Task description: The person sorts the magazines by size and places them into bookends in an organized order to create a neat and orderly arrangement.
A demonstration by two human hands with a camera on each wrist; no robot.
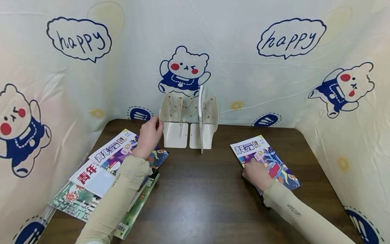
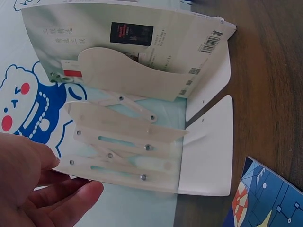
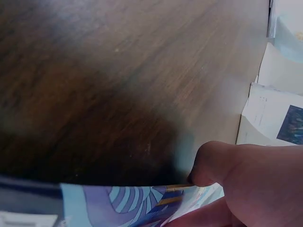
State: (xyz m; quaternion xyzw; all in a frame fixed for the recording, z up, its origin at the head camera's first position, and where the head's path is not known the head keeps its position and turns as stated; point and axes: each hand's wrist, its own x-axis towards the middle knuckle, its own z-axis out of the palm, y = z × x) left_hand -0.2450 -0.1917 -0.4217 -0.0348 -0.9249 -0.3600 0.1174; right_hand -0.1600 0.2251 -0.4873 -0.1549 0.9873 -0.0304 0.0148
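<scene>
At the back of the table stands a white book stand [image 1: 176, 135] with metal rivets and slotted side panels. My left hand [image 1: 149, 137] pinches the stand's left side panel by its edge, thumb over fingers in the left wrist view. One thin book [image 2: 94, 28] with a pale green cover and a barcode stands upright in a slot of the stand. On the right, my right hand [image 1: 258, 173] grips a colourful magazine [image 1: 278, 166] by its left edge, between thumb and fingers. The magazine's lower left part is hidden behind the hand.
To the left lies an overlapping pile of magazines: a purple one [image 1: 114, 149], one with red characters [image 1: 91, 178] and a green-patterned one [image 1: 76, 200]. A green-edged book [image 1: 141, 203] lies under the left forearm. Printed curtains [image 1: 237, 81] enclose the dark wooden table [image 1: 198, 196].
</scene>
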